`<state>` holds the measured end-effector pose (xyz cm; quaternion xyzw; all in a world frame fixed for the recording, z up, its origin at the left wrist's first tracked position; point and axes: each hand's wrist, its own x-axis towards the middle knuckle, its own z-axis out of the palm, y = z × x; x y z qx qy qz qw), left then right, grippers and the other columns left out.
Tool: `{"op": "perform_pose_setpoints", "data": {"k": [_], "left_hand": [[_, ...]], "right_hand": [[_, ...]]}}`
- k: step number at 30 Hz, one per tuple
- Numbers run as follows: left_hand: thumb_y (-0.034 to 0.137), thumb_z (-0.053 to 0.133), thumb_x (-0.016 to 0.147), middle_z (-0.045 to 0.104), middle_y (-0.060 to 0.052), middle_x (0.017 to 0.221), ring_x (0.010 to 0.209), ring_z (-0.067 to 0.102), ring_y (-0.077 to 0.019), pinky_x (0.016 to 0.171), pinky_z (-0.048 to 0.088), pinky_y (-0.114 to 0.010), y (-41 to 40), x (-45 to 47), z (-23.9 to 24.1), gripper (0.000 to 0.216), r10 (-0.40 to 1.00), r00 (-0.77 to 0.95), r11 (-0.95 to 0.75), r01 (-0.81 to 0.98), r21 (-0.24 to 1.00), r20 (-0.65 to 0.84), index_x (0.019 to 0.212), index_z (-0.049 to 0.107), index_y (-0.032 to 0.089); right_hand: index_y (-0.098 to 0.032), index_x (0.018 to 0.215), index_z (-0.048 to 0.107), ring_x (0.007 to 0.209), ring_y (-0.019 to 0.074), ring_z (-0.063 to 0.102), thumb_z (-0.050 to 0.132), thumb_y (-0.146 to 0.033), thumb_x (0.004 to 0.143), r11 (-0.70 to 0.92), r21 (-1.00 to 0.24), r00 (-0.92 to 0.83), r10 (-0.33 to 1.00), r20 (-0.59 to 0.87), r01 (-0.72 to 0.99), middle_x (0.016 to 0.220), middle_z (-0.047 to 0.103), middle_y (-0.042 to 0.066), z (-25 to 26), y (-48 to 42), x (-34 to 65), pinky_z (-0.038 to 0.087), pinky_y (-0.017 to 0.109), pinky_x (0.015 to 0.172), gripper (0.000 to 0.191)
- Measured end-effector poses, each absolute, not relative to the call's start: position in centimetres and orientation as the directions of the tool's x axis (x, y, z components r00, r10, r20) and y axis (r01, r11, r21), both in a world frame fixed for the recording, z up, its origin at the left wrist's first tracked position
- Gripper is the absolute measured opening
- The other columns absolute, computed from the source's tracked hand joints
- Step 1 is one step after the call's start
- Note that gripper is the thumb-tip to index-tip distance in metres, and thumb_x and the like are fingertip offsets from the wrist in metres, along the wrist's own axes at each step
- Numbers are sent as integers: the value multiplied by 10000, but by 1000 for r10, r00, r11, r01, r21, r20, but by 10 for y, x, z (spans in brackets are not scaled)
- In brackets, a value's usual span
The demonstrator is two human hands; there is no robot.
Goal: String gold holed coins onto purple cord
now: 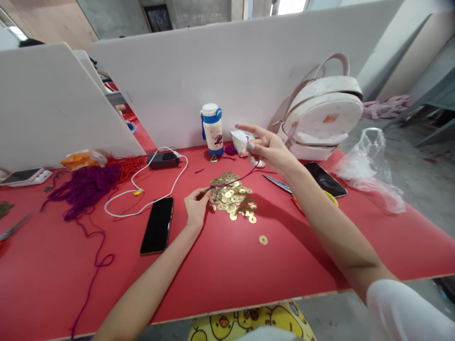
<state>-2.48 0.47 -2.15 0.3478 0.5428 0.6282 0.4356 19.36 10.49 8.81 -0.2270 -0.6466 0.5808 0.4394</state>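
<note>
A dark purple cord [242, 179] runs between my two hands above a pile of gold coins with holes [231, 196]. My left hand [196, 204] is closed at the pile's left edge, its thumb and finger pinching the lower end of the cord; whether a coin is in that pinch too I cannot tell. Higher and to the right, my right hand [268, 149] grips the other part of the cord with curled fingers, its index finger pointing out to the left. One loose coin [263, 240] lies apart, nearer the table's front edge.
On the red table [220, 265] lie a phone [157, 226], a white cable [132, 180], purple yarn [87, 187], scissors [279, 183] and a tablet [323, 179]. A bottle [213, 130], a white backpack [320, 118] and a plastic bag [369, 166] stand behind. White panels [241, 71] close off the back.
</note>
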Motion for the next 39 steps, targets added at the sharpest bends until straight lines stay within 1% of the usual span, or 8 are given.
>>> {"op": "perform_pose_setpoints", "data": {"k": [5, 9, 18, 21, 25, 28, 33, 39], "left_hand": [[305, 781, 641, 570, 37, 473, 347, 501, -110, 318, 466, -246, 6, -25, -23, 285, 932, -362, -43, -169, 985, -21, 848, 703, 125], [290, 785, 639, 599, 22, 494, 367, 509, -111, 328, 477, -240, 7, -25, -24, 284, 939, -343, -55, -167, 984, -6, 858, 702, 129], [297, 771, 653, 585, 29, 474, 350, 511, -116, 331, 471, -241, 4, -24, -23, 209, 945, -327, -60, -161, 985, 4, 764, 680, 146], [292, 770, 653, 586, 31, 482, 362, 513, -112, 346, 477, -239, 3, -24, -22, 208, 947, -322, -58, -171, 984, 0, 776, 684, 149], [295, 775, 646, 576, 36, 467, 345, 500, -114, 332, 464, -243, 4, -24, -23, 209, 945, -327, -56, -171, 984, -3, 766, 680, 153], [306, 778, 647, 571, 36, 463, 344, 499, -112, 332, 451, -233, 6, -25, -25, 213, 944, -330, -55, -147, 988, 3, 762, 682, 154], [281, 781, 640, 619, 8, 529, 414, 539, -98, 391, 460, -197, 7, -25, -24, 208, 944, -325, -94, -85, 992, 62, 772, 704, 139], [289, 756, 664, 614, 13, 534, 376, 512, -100, 343, 463, -215, 6, -25, -25, 269, 953, -304, -60, -116, 991, 22, 883, 699, 142]], "right_hand": [[-123, 898, 671, 668, 122, 661, 712, -338, 795, 190, -980, -745, 647, 164, -51, 804, 740, 64, 72, 102, 175, 526, 234, 639, 242], [-136, 876, 713, 706, 127, 663, 663, -268, 806, 260, -964, -880, 469, 72, 60, 820, 734, 43, 54, 99, 161, 516, 237, 657, 158], [-141, 890, 612, 553, 115, 637, 564, -227, 850, 218, -969, -828, 561, 25, 118, 657, 701, 4, 41, 97, 153, 474, 217, 544, 107], [-164, 1054, 523, 626, 137, 694, 526, -142, 845, 211, -971, -796, 605, 42, 109, 727, 736, 15, 38, 98, 151, 470, 207, 539, 210], [-150, 979, 584, 745, 161, 717, 527, -145, 843, 300, -934, -775, 631, 41, 195, 799, 756, 49, 39, 98, 152, 466, 205, 545, 147], [-135, 890, 676, 749, 161, 713, 538, -156, 830, 337, -920, -856, 517, 4, 200, 818, 755, 52, 40, 95, 152, 513, 230, 625, 152], [-159, 1049, 723, 570, 109, 679, 451, -53, 794, 332, -913, -955, 252, -155, 236, 759, 742, 16, 24, 91, 145, 490, 192, 556, 387], [-184, 1050, 749, 432, 67, 530, 427, -1, 735, 446, -846, -908, 408, -98, 292, 604, 685, -31, 12, 99, 143, 402, 159, 461, 486]]}}
